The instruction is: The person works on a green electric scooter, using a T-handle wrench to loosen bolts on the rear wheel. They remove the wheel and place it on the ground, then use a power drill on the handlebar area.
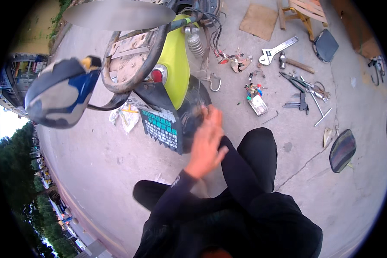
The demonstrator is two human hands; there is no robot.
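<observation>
Just behind the rear wheel (196,96) of a scooter, my two hands come together, both smeared by motion. My left hand (204,150) shows its back, with the thumb out to the right and the fingers stretched forward; I see nothing held in it. It overlaps my right hand (215,116), whose fingers are mostly hidden and blurred. Whether either hand touches the tyre cannot be made out. Above the wheel curves a yellow-green fender (175,64) with a red tail light (158,75). A black mud flap (161,124) with printed lettering hangs left of my hands.
On the concrete to the right lie an adjustable wrench (277,50), a hammer (299,64), pliers (293,81), a hex key set (296,103), a T-handle wrench (322,112) and wired parts (257,103). A camouflage-patterned seat (62,92) juts out at left. A wooden stool (305,13) stands far right.
</observation>
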